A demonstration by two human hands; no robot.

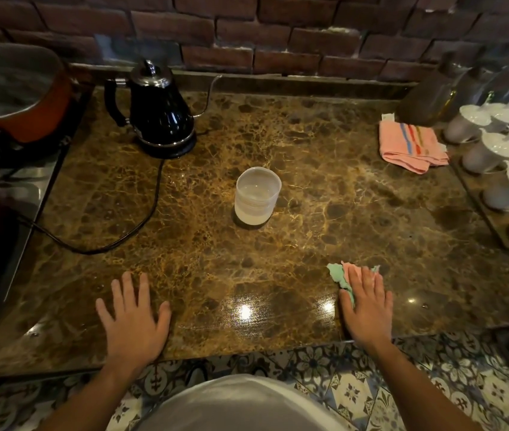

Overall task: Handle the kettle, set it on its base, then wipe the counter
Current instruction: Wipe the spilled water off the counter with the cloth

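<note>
A black gooseneck kettle stands upright on its round base at the back left of the brown marble counter. Its cord loops across the counter to the left. My left hand lies flat on the counter near the front edge, fingers spread, holding nothing. My right hand presses flat on a small green and pink cloth near the front right. Most of that cloth is hidden under the palm.
A translucent plastic cup stands mid-counter. A folded pink striped towel lies at the back right, beside white cups on a rack. A red pot sits on the stove at left. Brick wall behind.
</note>
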